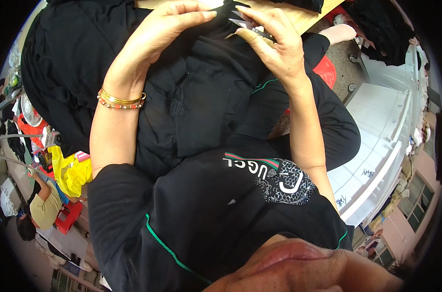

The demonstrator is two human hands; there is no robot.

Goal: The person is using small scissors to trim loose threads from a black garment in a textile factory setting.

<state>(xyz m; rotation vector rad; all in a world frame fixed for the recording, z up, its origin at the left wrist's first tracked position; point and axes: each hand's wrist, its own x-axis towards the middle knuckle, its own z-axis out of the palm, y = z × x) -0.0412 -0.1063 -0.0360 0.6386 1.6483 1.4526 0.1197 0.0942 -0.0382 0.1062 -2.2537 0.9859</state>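
Note:
At the top of the head view, my left hand (165,27) pinches the edge of a black cloth (211,53) between thumb and fingers. The cloth is spread over my lap and hangs down to the left in folds. My right hand (284,48) is closed around a small pair of thread snips (239,22). Their pointed blades aim left, apart at the tips, close to the cloth near my left fingertips. Part of the snips is hidden by my right fingers. I cannot tell whether the blades touch the cloth.
A light wooden tabletop (306,15) lies beyond my hands. White plastic bins (376,109) stand at the right, with a red stool (325,72) by my leg. Farther left are a yellow plastic bag (70,170) and another person (43,207) in a pale yellow top.

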